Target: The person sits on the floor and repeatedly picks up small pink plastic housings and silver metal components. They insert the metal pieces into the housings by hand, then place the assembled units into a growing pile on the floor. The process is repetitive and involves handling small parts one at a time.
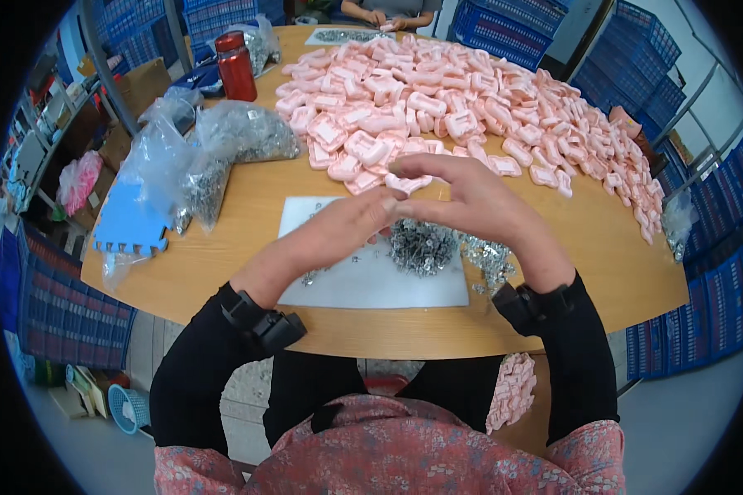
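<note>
My right hand (468, 188) arches over the table with thumb and index finger spread apart. Pink plastic shells show in the gap, and I see nothing gripped there. My left hand (357, 219) meets the right thumb with its fingers drawn together; its fingertips are partly covered, so what they hold, if anything, is hidden. Below the hands a heap of small silvery metal parts (423, 247) sits on a white foam sheet (363, 285). A few loose metal bits lie left of the heap. Just beyond the hands begins a big pile of pink plastic shells (462, 124).
More metal parts (489, 260) lie right of the sheet. Clear bags of metal parts (243, 132), a red bottle (236, 68) and a blue foam mat (132, 219) occupy the left side. Across the table another person (388, 12) works. Blue crates (504, 29) stand around.
</note>
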### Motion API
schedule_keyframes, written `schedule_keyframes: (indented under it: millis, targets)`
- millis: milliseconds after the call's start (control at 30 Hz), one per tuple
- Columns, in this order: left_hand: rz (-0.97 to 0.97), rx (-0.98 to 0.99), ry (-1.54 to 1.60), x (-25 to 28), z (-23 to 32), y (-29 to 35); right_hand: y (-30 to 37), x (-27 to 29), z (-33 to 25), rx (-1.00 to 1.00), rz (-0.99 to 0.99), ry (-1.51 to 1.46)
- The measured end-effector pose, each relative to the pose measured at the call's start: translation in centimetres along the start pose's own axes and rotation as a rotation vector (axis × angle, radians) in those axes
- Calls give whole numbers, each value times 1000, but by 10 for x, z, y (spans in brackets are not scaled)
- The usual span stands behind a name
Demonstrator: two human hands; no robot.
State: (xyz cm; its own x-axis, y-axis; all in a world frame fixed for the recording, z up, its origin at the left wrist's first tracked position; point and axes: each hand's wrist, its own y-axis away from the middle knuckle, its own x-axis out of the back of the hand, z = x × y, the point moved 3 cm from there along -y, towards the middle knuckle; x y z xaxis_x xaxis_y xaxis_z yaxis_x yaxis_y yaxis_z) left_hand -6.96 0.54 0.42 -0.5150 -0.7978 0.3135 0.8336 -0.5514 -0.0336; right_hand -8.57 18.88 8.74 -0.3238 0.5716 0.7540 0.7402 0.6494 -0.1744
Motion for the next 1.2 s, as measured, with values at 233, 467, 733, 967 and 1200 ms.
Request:
schedule_keyframes:
  millis: [233,467,733,967,1200]
  targets:
    - [-4,186,576,10,-27,2,39,-39,33,-207,206,-219]
    - [-7,170,782,2,-22,-3,42,-48,36,-231,301,-274]
    - [128,226,649,6,-31,3,51,-63,39,-233,253,-90]
    - [241,208,754,5,-35,24,47,-90,37,30,191,198]
    - [316,186,931,5,-36,53,27,-104,37,37,131,245]
